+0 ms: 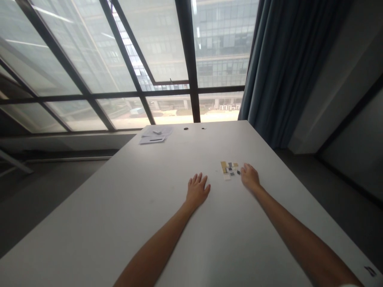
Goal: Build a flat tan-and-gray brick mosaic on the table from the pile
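Note:
My left hand point(198, 190) lies flat on the white table point(167, 171), palm down and fingers spread, with nothing in it. To its right is a small cluster of flat, square-looking pieces: yellowish ones point(224, 164), grey ones point(232, 173) and a pale one point(227, 177). My right hand point(250, 175) rests at the right side of this cluster with its fingers curled together. Beside its thumb sits a small dark piece point(238, 172). Whatever the right fingertips pinch, if anything, is too small to make out.
Papers point(152, 139) with a small white object and a dark strip lie at the table's far left corner. Two dark round spots point(186, 128) mark the far edge. Behind stand large windows point(161, 44); a blue curtain point(278, 71) hangs at the right.

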Tool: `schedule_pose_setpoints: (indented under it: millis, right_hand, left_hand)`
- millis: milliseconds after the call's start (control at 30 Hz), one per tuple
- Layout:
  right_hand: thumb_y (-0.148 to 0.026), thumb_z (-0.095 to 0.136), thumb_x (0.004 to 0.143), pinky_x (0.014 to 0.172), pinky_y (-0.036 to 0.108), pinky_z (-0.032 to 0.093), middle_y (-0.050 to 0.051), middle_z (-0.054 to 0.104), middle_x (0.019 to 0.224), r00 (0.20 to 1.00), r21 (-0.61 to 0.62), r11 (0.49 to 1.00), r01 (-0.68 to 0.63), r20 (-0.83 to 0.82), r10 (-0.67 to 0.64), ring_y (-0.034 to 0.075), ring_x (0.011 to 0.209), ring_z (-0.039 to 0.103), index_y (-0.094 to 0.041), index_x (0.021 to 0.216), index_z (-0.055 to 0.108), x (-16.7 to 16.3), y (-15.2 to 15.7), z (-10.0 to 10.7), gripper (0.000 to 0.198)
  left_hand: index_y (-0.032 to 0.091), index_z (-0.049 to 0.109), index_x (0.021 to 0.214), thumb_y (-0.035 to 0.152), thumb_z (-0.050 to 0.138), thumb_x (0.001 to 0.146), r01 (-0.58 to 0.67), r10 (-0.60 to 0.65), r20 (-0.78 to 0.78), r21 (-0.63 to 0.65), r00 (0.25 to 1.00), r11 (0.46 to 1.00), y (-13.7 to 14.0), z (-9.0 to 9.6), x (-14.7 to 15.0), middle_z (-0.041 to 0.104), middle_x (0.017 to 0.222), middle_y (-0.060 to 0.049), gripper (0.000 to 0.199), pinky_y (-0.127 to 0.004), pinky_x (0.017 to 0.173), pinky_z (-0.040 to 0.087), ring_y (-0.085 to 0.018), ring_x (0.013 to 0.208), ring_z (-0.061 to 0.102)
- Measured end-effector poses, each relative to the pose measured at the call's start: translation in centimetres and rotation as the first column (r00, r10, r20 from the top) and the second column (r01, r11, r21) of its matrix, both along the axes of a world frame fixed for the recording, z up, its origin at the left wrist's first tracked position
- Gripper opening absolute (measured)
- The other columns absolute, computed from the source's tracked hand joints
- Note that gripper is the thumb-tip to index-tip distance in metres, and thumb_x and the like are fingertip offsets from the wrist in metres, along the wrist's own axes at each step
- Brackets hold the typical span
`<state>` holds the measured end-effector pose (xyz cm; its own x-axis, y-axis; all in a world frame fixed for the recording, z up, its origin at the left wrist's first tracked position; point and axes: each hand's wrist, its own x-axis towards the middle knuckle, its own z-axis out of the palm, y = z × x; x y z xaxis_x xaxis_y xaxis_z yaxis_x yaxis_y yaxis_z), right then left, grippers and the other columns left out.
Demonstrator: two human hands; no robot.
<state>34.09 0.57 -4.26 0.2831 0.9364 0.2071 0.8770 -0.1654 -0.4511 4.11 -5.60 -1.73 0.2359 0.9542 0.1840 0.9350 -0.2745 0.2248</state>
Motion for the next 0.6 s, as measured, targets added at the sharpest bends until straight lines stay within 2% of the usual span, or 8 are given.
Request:
schedule_pose_setpoints:
  millis: [100,200,267,367,433,500,600]
  right_hand:
    - [-0.041,0.036,0.100,0.117,0.045,0.026,0.018,0.043,0.154,0.999,-0.044,0.998,-0.038,0.015,0.039,0.029,0.143,0.037,-0.013,0.146,0.050,-2.6,1.1,0.7,0.055]
    - [-0.048,0.036,0.100,0.117,0.057,0.018,0.020,0.031,0.160,0.995,-0.116,0.990,-0.082,0.052,0.089,0.033,0.148,0.027,-0.015,0.150,0.045,-5.5,2.1,1.2,0.060]
    - [-0.050,0.037,0.100,0.118,0.061,0.013,0.020,0.025,0.162,0.985,-0.148,0.979,-0.140,0.079,0.153,0.035,0.150,0.021,-0.016,0.152,0.042,-7.4,2.7,1.3,0.063]
    - [-0.051,0.033,0.101,0.118,0.061,0.011,0.020,0.022,0.163,0.949,-0.172,0.945,-0.278,0.104,0.298,0.034,0.152,0.016,-0.015,0.152,0.042,-10.2,3.1,1.4,0.063]
    - [-0.051,0.031,0.102,0.119,0.060,0.010,0.018,0.024,0.163,0.894,-0.174,0.894,-0.414,0.109,0.435,0.033,0.152,0.018,-0.017,0.152,0.042,-12.1,2.8,1.5,0.062]
    - [-0.054,0.031,0.101,0.120,0.058,0.010,0.017,0.025,0.163,0.812,-0.141,0.820,-0.554,0.124,0.570,0.031,0.152,0.019,-0.019,0.152,0.043,-14.0,2.0,1.5,0.063]
    - [-0.055,0.029,0.102,0.122,0.055,0.009,0.013,0.025,0.164,0.643,-0.074,0.656,-0.751,0.145,0.752,0.027,0.153,0.018,-0.021,0.153,0.040,-16.6,0.7,1.3,0.063]
  left_hand:
    - [0.025,0.057,0.137,0.039,0.049,0.096,-0.010,0.008,0.084,0.025,0.996,1.000,0.0,-0.1,0.1,0.046,0.154,-0.009,0.043,-0.052,0.120,0.025,-0.031,0.145,0.034]
    - [0.021,0.063,0.127,0.030,0.052,0.094,-0.042,0.023,0.247,0.071,0.969,0.997,0.3,-0.1,0.0,0.059,0.139,-0.010,0.036,-0.047,0.116,0.033,-0.028,0.133,0.048]
    - [0.019,0.066,0.120,0.024,0.053,0.091,-0.078,0.036,0.381,0.096,0.924,0.992,0.8,0.0,-0.3,0.066,0.127,-0.010,0.032,-0.043,0.111,0.041,-0.025,0.121,0.057]
    - [0.018,0.069,0.110,0.019,0.051,0.088,-0.159,0.064,0.547,0.129,0.835,0.979,2.0,0.3,-1.5,0.069,0.116,-0.009,0.029,-0.041,0.105,0.047,-0.024,0.112,0.061]
    - [0.017,0.069,0.107,0.018,0.050,0.087,-0.227,0.093,0.601,0.151,0.794,0.962,2.9,0.6,-2.7,0.070,0.112,-0.009,0.028,-0.042,0.105,0.048,-0.024,0.110,0.062]
    - [0.017,0.070,0.107,0.018,0.048,0.088,-0.260,0.111,0.598,0.169,0.794,0.951,3.7,0.5,-3.9,0.070,0.113,-0.010,0.029,-0.042,0.107,0.046,-0.023,0.111,0.062]
    - [0.017,0.068,0.117,0.019,0.044,0.093,-0.149,0.057,0.477,0.157,0.877,0.976,4.2,0.0,-5.2,0.067,0.125,-0.010,0.035,-0.041,0.112,0.043,-0.022,0.122,0.059]
